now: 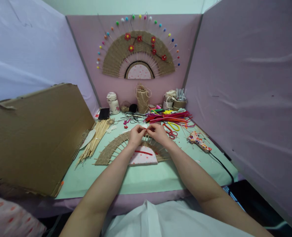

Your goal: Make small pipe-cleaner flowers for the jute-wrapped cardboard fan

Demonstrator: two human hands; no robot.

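A half-round woven jute fan (111, 149) with wooden sticks and a pink dotted centre (143, 158) lies flat on the green table top (146, 177). A red strip (144, 152) rests on the pink centre. My left hand (136, 135) and my right hand (157, 132) meet above the fan's top edge, fingertips pinched together on something small and reddish that I cannot make out.
A cardboard sheet (34, 135) leans at the left. Bamboo sticks (95, 140) lie beside the fan. Red pipe cleaners (169, 117), scissors (170, 129), a glue gun (199, 141) with its cord, a phone (103, 113), jars and twine stand behind. A finished fan (138, 56) hangs on the back wall.
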